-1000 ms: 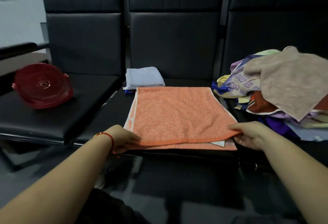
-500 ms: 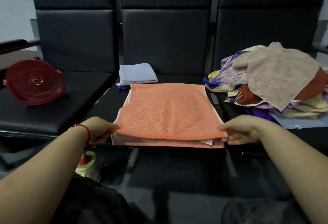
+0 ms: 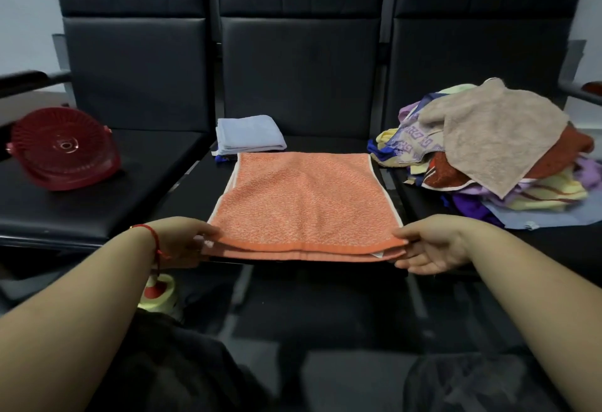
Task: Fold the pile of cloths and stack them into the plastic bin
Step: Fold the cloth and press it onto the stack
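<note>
We see black seats [image 3: 136,216] carrying a red bin [image 3: 62,150], blue cloth [image 3: 249,134], orange towel [image 3: 303,196], and cloth pile [image 3: 495,150].

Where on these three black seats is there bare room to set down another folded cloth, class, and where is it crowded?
Bare seat lies on the left seat in front of the red basket, and on the middle seat right of the folded blue cloth, behind the orange towel. The right seat is crowded by the cloth pile. Both hands occupy the towel's near corners.
</note>
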The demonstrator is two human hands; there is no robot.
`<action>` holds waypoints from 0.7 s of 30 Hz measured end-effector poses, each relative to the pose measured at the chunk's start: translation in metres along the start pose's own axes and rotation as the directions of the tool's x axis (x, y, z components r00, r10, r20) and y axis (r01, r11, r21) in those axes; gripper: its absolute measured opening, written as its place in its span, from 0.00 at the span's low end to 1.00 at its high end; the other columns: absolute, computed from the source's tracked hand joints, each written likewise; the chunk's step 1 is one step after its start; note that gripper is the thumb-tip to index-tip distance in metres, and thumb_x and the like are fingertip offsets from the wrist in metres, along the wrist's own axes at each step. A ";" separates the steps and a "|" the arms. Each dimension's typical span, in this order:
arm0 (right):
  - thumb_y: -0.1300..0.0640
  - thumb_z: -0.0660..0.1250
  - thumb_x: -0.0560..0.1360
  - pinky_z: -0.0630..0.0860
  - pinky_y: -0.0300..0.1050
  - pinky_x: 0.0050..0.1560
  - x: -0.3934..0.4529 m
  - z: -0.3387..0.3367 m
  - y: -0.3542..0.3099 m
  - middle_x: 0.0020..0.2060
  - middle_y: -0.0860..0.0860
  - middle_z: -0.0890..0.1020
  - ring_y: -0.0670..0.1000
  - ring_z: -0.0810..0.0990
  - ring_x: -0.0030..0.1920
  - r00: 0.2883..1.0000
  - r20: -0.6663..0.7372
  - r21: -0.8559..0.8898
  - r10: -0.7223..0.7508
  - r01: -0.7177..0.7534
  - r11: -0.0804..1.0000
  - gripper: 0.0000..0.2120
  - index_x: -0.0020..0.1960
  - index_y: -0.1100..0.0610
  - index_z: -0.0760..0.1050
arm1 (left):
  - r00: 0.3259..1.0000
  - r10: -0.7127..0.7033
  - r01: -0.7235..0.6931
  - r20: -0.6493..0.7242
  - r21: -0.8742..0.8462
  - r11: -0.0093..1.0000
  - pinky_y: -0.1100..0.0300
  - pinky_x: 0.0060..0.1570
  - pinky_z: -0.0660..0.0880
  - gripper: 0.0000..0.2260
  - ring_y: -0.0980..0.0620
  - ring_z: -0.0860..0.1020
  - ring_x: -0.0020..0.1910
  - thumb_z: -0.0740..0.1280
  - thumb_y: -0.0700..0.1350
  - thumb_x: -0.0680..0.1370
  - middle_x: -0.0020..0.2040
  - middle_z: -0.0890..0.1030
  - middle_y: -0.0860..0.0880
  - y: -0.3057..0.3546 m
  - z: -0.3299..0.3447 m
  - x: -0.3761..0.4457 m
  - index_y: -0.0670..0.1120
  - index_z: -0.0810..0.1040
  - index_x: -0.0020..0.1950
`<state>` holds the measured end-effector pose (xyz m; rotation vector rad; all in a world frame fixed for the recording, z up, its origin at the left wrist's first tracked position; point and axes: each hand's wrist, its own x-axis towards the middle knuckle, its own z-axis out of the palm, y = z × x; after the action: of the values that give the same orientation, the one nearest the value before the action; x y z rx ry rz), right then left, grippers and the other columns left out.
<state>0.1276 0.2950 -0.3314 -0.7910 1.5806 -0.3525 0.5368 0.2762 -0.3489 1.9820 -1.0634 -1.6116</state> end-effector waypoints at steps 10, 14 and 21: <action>0.58 0.65 0.77 0.80 0.40 0.30 -0.019 0.004 -0.011 0.29 0.51 0.82 0.48 0.82 0.29 0.950 -0.167 0.234 -0.265 0.299 0.925 0.05 0.45 0.59 0.75 | 0.978 0.163 -0.194 -0.134 -0.270 0.943 0.62 0.24 0.77 0.05 0.51 0.81 0.26 0.60 0.35 0.80 0.39 0.77 0.42 0.015 0.007 -0.026 0.38 0.73 0.44; 0.60 0.64 0.77 0.81 0.39 0.30 -0.058 0.003 -0.033 0.29 0.50 0.82 0.46 0.82 0.29 0.843 -0.236 0.425 -0.483 0.537 0.729 0.04 0.45 0.57 0.76 | 0.856 0.443 -0.516 -0.267 -0.483 0.707 0.66 0.26 0.77 0.08 0.56 0.79 0.23 0.56 0.32 0.79 0.27 0.80 0.47 0.036 0.009 -0.059 0.40 0.74 0.47; 0.56 0.63 0.74 0.80 0.39 0.46 -0.150 0.004 -0.064 0.39 0.49 0.85 0.44 0.84 0.44 0.413 -0.302 0.624 -0.859 0.767 0.149 0.05 0.49 0.54 0.75 | 0.486 0.783 -0.777 -0.389 -0.602 0.183 0.60 0.50 0.79 0.16 0.54 0.83 0.43 0.58 0.36 0.79 0.43 0.85 0.50 0.080 0.000 -0.135 0.50 0.85 0.45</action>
<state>0.1488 0.3497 -0.1788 -0.9703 0.5635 -1.6090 0.5036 0.3254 -0.2032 0.6121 -0.9452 -1.1004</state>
